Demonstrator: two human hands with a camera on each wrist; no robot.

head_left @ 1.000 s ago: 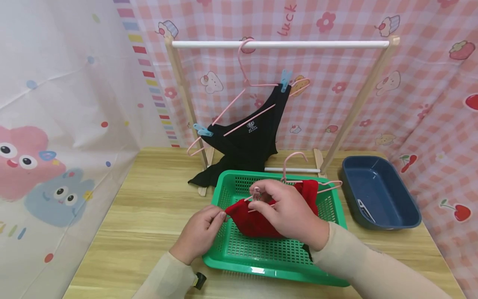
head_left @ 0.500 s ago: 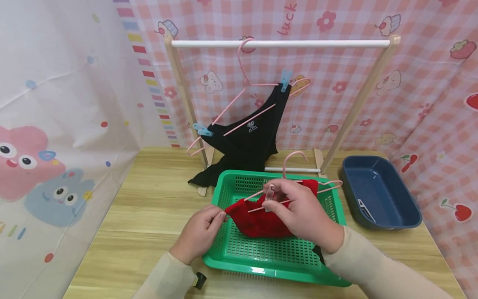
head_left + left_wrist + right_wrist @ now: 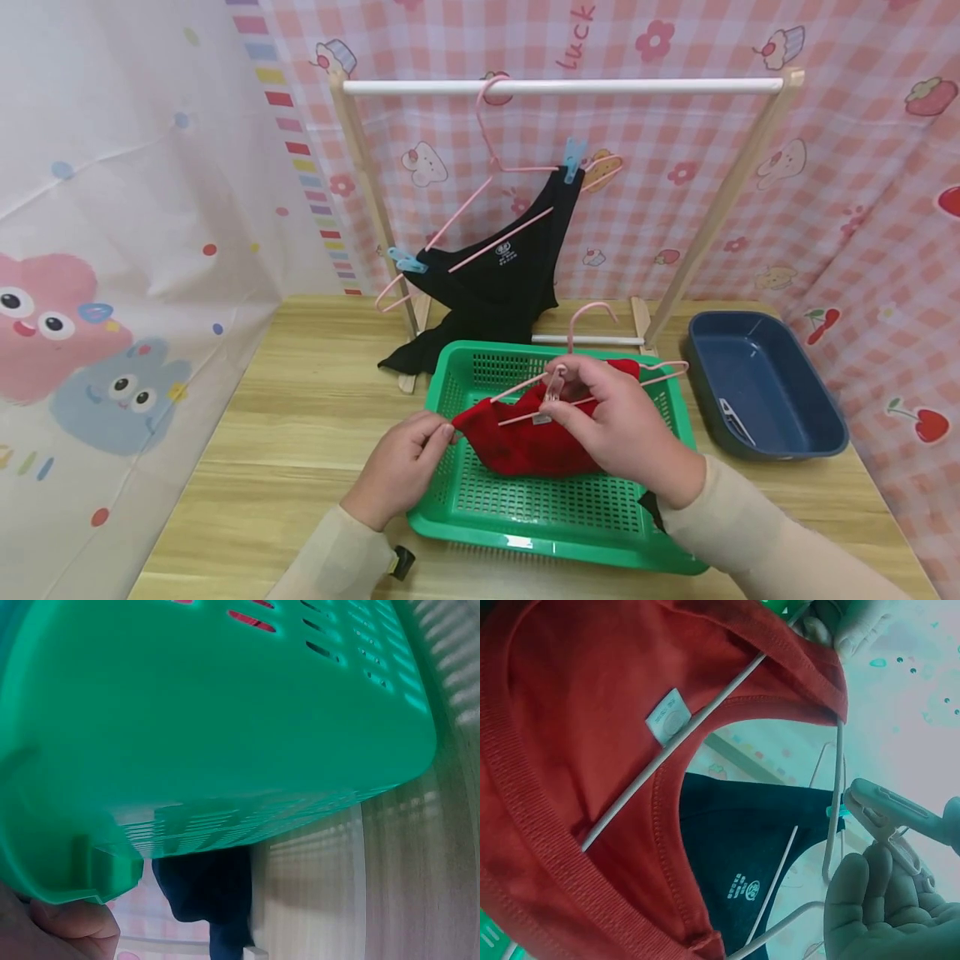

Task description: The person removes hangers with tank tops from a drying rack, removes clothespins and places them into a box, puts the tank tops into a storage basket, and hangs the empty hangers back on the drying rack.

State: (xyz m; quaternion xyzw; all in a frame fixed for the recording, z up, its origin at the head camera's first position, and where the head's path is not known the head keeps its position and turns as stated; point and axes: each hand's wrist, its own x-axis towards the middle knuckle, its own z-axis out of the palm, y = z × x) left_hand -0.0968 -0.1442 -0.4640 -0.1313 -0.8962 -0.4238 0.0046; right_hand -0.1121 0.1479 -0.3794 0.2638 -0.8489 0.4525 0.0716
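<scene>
Right hand and its clear pinkish plastic clothes peg have shifted rightward over the green perforated plastic basket since the earlier frame.
Across the basket, inside its rim, lies the red cloth garment on a slim pink hanger, one corner reaching the left edge. Left hand has its fingers pinched together on that corner; the right thumb and forefinger are clamped on the peg. Pegging would likely go best with the cloth held taut and the peg pushed squarely over fabric and hanger together.
</scene>
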